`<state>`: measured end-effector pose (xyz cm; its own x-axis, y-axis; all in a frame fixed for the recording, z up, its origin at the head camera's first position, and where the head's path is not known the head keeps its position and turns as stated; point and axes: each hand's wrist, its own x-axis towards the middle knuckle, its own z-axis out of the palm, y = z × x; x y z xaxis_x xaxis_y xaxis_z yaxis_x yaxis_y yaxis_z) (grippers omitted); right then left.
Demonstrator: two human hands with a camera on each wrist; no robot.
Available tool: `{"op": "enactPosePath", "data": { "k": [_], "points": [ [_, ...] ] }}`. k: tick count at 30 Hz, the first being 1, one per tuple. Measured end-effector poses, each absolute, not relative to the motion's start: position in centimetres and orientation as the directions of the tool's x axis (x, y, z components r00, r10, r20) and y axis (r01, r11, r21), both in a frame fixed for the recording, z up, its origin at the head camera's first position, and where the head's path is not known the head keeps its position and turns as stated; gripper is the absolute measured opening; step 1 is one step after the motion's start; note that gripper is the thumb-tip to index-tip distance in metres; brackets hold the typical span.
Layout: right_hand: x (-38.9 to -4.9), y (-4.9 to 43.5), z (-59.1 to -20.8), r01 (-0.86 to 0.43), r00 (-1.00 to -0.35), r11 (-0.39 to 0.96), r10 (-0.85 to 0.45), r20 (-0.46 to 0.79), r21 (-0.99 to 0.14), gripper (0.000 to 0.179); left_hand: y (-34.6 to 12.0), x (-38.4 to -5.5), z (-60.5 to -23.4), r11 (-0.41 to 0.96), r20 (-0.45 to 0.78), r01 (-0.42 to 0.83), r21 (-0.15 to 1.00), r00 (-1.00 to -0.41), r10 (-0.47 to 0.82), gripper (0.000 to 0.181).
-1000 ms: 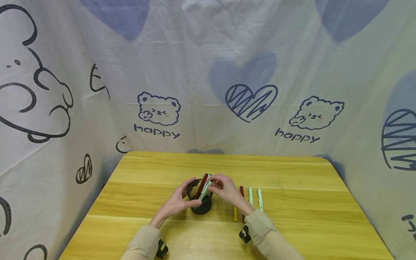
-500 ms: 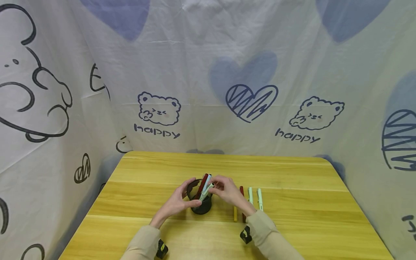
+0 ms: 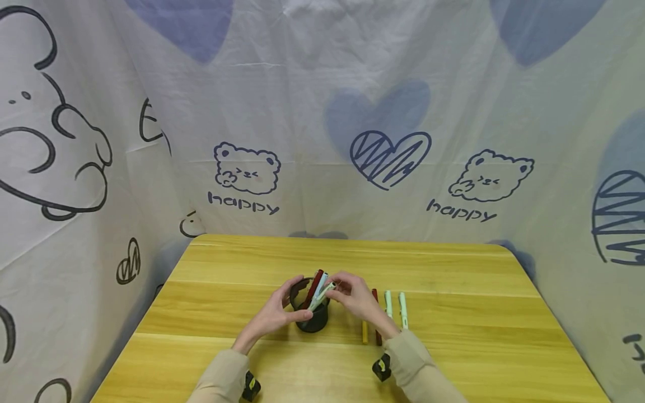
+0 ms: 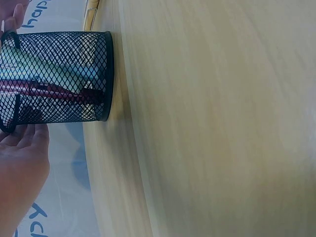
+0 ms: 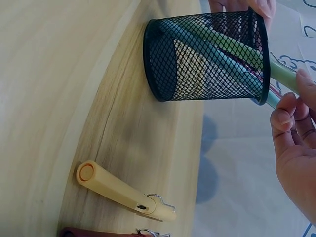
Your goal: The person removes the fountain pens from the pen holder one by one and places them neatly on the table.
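Observation:
A black mesh pen holder (image 3: 314, 323) stands upright on the table, and my left hand (image 3: 274, 313) holds it round its rim from the left. Inside it lean a dark red pen (image 3: 314, 284), a light blue pen (image 3: 322, 278) and a light green pen (image 3: 319, 299). Thumb and fingers of my right hand (image 3: 358, 296) pinch the green pen near its upper end. In the right wrist view that green pen (image 5: 284, 75) slants out over the rim, its lower part seen through the mesh. The left wrist view shows the red pen (image 4: 42, 90) behind the mesh.
Right of the holder, a yellow pen (image 3: 365, 332), another dark red pen (image 3: 378, 338) and two light green pens (image 3: 388, 303) lie side by side on the wooden table (image 3: 468, 347). My right forearm partly covers this row. A printed curtain (image 3: 312, 184) hangs behind and at both sides.
The green pen's upper end has tilted to the right, away from the red and blue pens. My right hand has shifted slightly right with it; the left hand and holder have stayed put.

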<state>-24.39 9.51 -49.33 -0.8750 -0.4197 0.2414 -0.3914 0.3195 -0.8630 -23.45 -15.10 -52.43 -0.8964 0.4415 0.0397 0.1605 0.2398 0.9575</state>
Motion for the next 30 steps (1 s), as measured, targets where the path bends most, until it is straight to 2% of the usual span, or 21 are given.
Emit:
{"op": "enactPosePath", "data": {
  "k": [13,21,30],
  "points": [
    [-23.8,10.1,-49.7,-0.321,-0.919,0.229,-0.311,0.244,-0.919,0.024,-15.0,-23.4,-52.5,0.245,0.03,0.147,0.958,-0.904,0.426,0.09],
    [-23.1,10.7,-50.1,-0.317,-0.932,0.11,-0.221,0.288,-0.942,0.02,-14.9,-23.5,-52.6,0.253,0.028,0.145,0.957,-0.909,0.416,0.092],
    [-22.3,11.5,-50.2,-0.285,-0.949,0.002,-0.143,0.281,-0.959,0.021,-14.9,-23.4,-52.4,0.266,0.021,0.142,0.954,-0.912,0.41,0.094]
  ]
}}
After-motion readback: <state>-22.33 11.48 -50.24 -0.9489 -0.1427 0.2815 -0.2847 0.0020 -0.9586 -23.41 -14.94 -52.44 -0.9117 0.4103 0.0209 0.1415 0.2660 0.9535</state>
